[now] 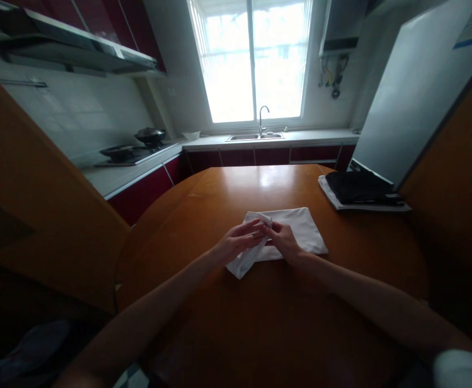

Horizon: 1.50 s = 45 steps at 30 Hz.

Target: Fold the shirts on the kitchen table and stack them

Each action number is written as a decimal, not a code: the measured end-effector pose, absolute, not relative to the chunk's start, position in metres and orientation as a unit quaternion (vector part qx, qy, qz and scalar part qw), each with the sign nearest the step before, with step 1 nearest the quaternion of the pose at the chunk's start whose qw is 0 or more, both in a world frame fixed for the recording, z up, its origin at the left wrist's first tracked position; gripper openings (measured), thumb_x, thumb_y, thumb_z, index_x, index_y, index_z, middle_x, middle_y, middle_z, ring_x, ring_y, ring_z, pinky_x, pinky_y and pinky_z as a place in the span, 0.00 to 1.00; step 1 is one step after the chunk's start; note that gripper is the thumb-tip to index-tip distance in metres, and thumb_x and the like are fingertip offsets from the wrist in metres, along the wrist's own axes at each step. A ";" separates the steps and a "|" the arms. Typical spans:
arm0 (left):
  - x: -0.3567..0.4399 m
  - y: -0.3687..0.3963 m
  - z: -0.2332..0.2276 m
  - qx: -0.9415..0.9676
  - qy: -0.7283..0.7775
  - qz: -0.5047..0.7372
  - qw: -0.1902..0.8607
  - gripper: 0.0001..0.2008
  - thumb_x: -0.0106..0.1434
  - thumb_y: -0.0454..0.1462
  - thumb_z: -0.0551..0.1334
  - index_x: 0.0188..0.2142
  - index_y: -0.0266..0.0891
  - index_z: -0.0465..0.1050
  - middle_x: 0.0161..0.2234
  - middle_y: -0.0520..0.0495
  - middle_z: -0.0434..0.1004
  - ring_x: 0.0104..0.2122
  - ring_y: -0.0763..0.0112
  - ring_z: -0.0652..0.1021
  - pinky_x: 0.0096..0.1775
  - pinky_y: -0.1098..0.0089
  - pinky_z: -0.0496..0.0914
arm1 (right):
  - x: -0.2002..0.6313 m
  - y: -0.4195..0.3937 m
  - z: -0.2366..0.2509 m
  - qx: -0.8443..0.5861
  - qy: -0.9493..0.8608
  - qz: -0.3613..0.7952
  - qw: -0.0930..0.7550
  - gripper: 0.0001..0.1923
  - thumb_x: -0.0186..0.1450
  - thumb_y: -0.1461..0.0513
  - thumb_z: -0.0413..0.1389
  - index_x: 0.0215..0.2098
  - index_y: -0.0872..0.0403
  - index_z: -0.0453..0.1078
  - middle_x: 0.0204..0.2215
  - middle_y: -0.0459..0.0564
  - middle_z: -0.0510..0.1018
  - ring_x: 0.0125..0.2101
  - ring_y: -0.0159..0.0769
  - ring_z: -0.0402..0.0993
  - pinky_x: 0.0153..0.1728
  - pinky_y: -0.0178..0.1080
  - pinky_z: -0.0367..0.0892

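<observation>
Folding a white cloth [296,229] on the round wooden table [260,323], seen from the head camera: left hand [239,242] and right hand [283,240] meeting at the cloth's near left corner, fingers of both closed in a pinch on a rolled or doubled flap of fabric there, the rest of the cloth lying flat and rectangular toward the right and away. Judging from this, a fold being turned over at that edge; best done by keeping both pinches level on the same hem, drawing the flap taut across its width before laying it down, and matching edge to edge so no slack bunches under the palms. Worth pressing the flat part down with the heel of a hand, since thin fabric on smooth wood probably slides. Worth smoothing outward from the crease once down. Cannot tell how many layers sit in the pinch, the fingers hiding that spot. Farther right on the table, well apart from the cloth, a stack of dark folded garment [357,186] on a pale one. Beyond the table, a sink [255,136] under a bright window [254,59], and a wok [150,134] on the stove to the left.
</observation>
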<state>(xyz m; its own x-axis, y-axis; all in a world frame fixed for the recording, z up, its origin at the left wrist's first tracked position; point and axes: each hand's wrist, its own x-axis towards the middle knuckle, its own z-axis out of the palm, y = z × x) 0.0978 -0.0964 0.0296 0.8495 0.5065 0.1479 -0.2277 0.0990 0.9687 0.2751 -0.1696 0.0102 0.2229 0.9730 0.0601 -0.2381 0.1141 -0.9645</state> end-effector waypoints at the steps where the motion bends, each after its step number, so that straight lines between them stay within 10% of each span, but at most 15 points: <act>1: 0.099 -0.097 0.029 0.624 0.123 0.269 0.723 0.29 0.61 0.40 0.69 0.61 0.41 0.70 0.63 0.36 0.68 0.59 0.49 0.73 0.59 0.52 0.68 | 0.277 -0.168 0.010 -0.470 -0.394 0.473 0.633 0.20 0.56 0.50 0.67 0.39 0.55 0.78 0.33 0.49 0.82 0.32 0.39 0.79 0.31 0.41 0.77; 8: 0.095 -0.090 0.028 0.781 0.189 0.378 0.459 0.13 0.67 0.44 0.62 0.45 0.39 0.79 0.49 0.39 0.80 0.52 0.56 0.78 0.54 0.57 0.71 | 0.312 -0.156 0.022 -0.520 -0.323 0.453 0.648 0.07 0.56 0.60 0.59 0.32 0.55 0.75 0.24 0.46 0.77 0.25 0.34 0.74 0.26 0.39 0.74; 20: 0.121 -0.129 0.004 0.970 0.063 0.204 0.114 0.25 0.70 0.40 0.59 0.65 0.45 0.63 0.63 0.42 0.69 0.63 0.58 0.67 0.62 0.54 0.64 | 0.416 -0.134 0.021 -0.594 -0.275 0.455 0.603 0.08 0.57 0.66 0.58 0.21 0.54 0.65 0.14 0.41 0.67 0.15 0.27 0.61 0.17 0.31 0.57; 29: 0.203 -0.162 0.015 0.978 0.064 0.196 0.018 0.26 0.66 0.40 0.65 0.62 0.41 0.63 0.56 0.38 0.71 0.56 0.52 0.71 0.55 0.55 0.71 | 0.432 -0.129 0.004 -0.615 -0.296 0.433 0.588 0.06 0.56 0.65 0.61 0.23 0.55 0.68 0.16 0.43 0.71 0.16 0.29 0.64 0.19 0.33 0.60; 36: 0.229 -0.164 0.012 0.980 0.086 0.178 -0.005 0.07 0.69 0.36 0.60 0.46 0.39 0.73 0.43 0.41 0.74 0.44 0.56 0.75 0.45 0.59 0.74 | 0.430 -0.133 0.006 -0.629 -0.326 0.367 0.603 0.08 0.54 0.65 0.62 0.20 0.55 0.67 0.13 0.40 0.66 0.16 0.26 0.57 0.16 0.31 0.51; 45: 0.235 -0.150 0.023 0.929 0.114 0.310 0.170 0.09 0.71 0.34 0.57 0.35 0.40 0.75 0.34 0.47 0.75 0.29 0.72 0.75 0.34 0.70 0.71 | 0.435 -0.125 0.014 -0.652 -0.333 0.302 0.610 0.05 0.56 0.62 0.61 0.25 0.56 0.72 0.17 0.42 0.71 0.18 0.28 0.63 0.20 0.32 0.58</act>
